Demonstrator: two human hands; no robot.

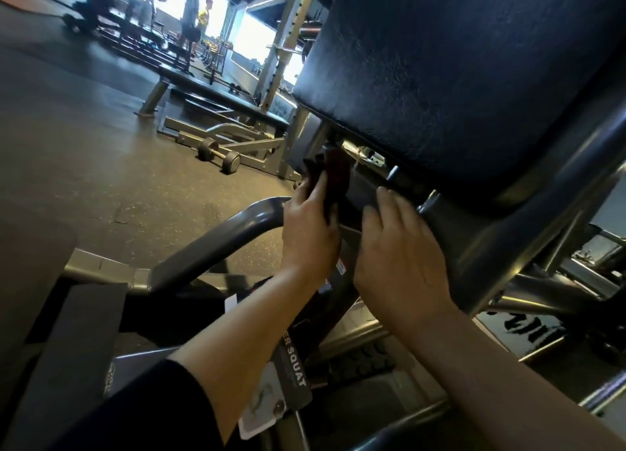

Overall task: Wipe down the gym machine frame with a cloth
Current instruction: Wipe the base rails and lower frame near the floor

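A dark reddish-brown cloth (335, 176) is pressed against the grey metal frame (474, 247) of a squat machine, just below its black padded cushion (474, 71). My left hand (310, 234) grips the cloth from the left, fingers curled round it. My right hand (399, 244) lies flat on the frame bracket to the right of the cloth, fingers straight. The cloth's lower part is hidden behind my left hand.
A curved grey tube (216, 244) of the machine runs below my left hand. A label reading "SQUAT" (294, 366) hangs lower down. A dumbbell (218, 154) lies on the rubber floor near a bench (216, 102). People (196, 17) stand far back by bright windows.
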